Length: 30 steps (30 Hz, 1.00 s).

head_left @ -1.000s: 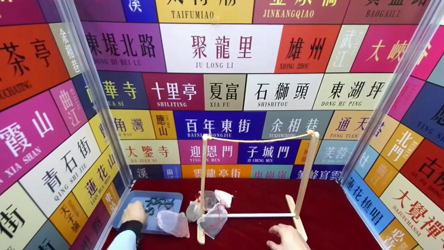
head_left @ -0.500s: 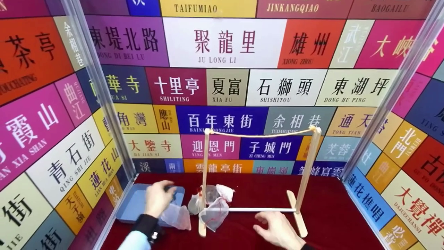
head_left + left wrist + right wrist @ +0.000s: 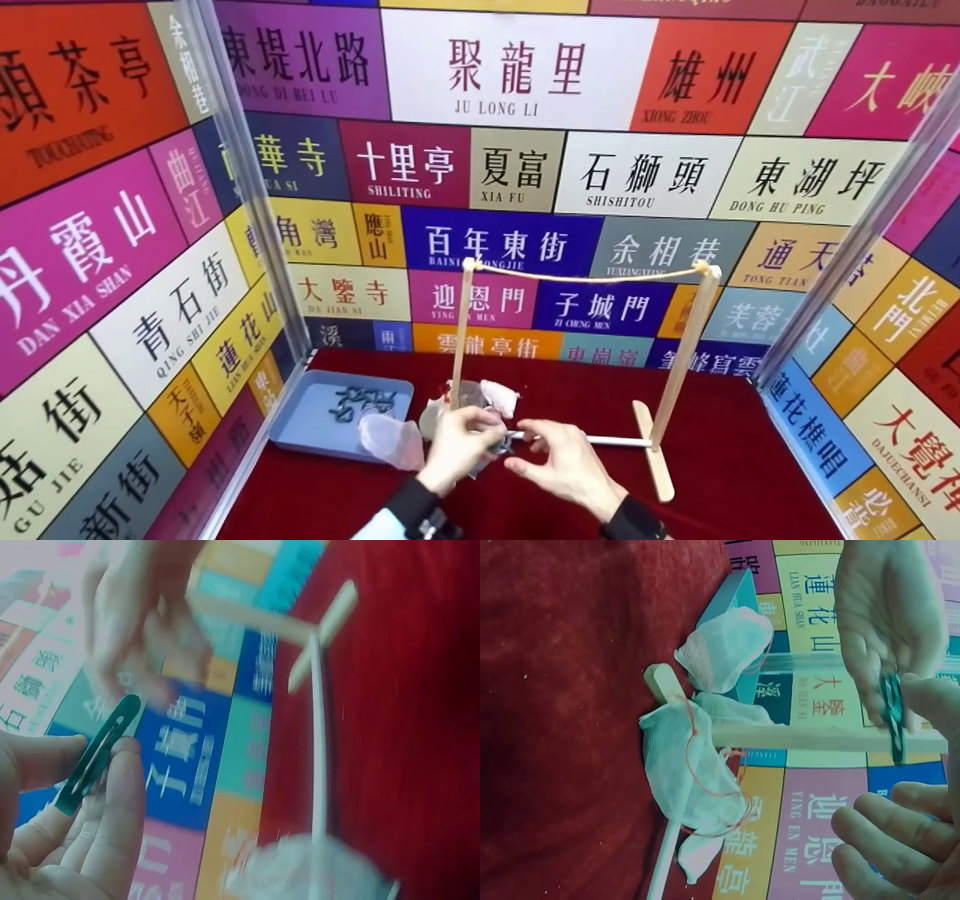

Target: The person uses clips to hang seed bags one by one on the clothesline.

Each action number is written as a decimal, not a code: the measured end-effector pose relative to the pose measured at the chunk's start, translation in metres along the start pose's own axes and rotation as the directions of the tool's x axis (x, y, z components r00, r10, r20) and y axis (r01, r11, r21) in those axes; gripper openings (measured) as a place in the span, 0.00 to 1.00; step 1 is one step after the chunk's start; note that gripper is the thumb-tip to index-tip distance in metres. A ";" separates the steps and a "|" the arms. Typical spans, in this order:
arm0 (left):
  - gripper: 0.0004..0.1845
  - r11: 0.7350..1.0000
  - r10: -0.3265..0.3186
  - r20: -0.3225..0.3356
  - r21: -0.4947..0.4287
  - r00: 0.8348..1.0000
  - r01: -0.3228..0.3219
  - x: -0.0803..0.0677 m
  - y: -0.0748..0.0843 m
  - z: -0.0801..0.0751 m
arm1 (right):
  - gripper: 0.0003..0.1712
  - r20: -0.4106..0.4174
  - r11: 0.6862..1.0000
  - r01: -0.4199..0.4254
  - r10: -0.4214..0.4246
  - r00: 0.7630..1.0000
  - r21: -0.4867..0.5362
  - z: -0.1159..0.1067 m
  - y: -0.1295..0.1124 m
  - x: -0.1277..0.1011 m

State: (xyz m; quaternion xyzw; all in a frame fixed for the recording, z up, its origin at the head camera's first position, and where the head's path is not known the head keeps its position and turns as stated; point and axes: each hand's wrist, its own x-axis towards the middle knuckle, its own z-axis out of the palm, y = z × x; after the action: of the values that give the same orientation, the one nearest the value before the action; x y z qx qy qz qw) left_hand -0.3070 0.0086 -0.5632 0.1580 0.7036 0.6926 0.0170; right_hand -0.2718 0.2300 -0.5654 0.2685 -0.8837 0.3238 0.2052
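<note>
My left hand [image 3: 480, 433] pinches a dark green hair clip [image 3: 101, 754] between thumb and fingers, in front of the wooden rack's left post [image 3: 460, 337]. In the right wrist view the clip [image 3: 892, 716] hangs from the left hand's fingertips [image 3: 877, 690]. My right hand [image 3: 529, 450] hovers just right of it, fingers spread and loosely curved, its thumb [image 3: 930, 701] beside the clip and holding nothing. White mesh pouches [image 3: 390, 441] with red drawstrings lie around the post's foot [image 3: 694, 765].
A blue tray [image 3: 300, 439] with several dark clips [image 3: 360, 401] sits at the left on the red cloth [image 3: 735, 450]. The rack has a rope [image 3: 585, 276] strung between its two posts and a white bar [image 3: 615, 441] at its base. Sign-covered walls enclose three sides.
My left hand lifted a clip out of the tray and carried it right to the front centre. My right hand moved left and up to meet it.
</note>
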 end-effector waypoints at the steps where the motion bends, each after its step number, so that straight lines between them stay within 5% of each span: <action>1: 0.10 0.999 -0.027 0.013 -0.046 1.000 0.028 -0.001 0.001 0.005 | 0.24 -0.006 1.000 0.011 -0.011 1.000 -0.003 0.001 0.000 0.000; 5: 0.10 0.990 -0.095 0.038 -0.101 0.995 0.098 -0.004 0.000 0.018 | 0.18 -0.018 0.997 0.076 -0.077 0.997 -0.031 0.001 0.003 -0.003; 10: 0.09 0.995 -0.092 0.094 -0.040 0.991 0.096 -0.002 0.000 0.018 | 0.11 0.016 0.984 0.157 -0.157 0.988 -0.086 -0.006 0.009 -0.010; 13: 0.07 0.999 -0.047 0.095 0.031 0.994 0.044 0.000 -0.002 0.008 | 0.10 0.022 0.973 0.190 -0.189 0.982 -0.129 -0.010 0.013 -0.014; 16: 0.05 0.975 0.055 0.042 0.213 0.998 -0.063 0.004 -0.007 -0.011 | 0.12 0.008 0.955 0.232 -0.235 0.972 -0.184 -0.014 0.019 -0.017; 19: 0.03 0.900 0.165 -0.039 0.414 0.985 -0.134 0.009 -0.014 -0.035 | 0.13 -0.007 0.936 0.270 -0.279 0.960 -0.225 -0.018 0.025 -0.021; 22: 0.02 0.825 0.220 -0.108 0.551 0.970 -0.126 0.011 -0.022 -0.061 | 0.12 -0.010 0.926 0.295 -0.306 0.952 -0.235 -0.022 0.030 -0.024; 24: 0.03 0.755 0.246 -0.152 0.650 0.957 -0.090 0.012 -0.028 -0.079 | 0.14 -0.003 0.925 0.295 -0.304 0.953 -0.238 -0.023 0.033 -0.026; 28: 0.14 0.561 0.264 -0.229 0.827 0.937 0.044 0.013 -0.047 -0.115 | 0.21 0.025 0.924 0.275 -0.278 0.960 -0.267 -0.026 0.037 -0.030; 30: 0.21 0.499 0.232 -0.269 0.858 0.935 0.123 0.012 -0.059 -0.131 | 0.25 0.038 0.922 0.261 -0.261 0.965 -0.285 -0.026 0.039 -0.032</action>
State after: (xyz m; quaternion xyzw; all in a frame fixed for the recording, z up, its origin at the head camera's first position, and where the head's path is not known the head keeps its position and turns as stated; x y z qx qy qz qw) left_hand -0.3624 -0.1152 -0.6129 0.0419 0.9400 0.2641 -0.2118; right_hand -0.2657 0.2837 -0.5827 0.3509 -0.8777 0.1619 0.2835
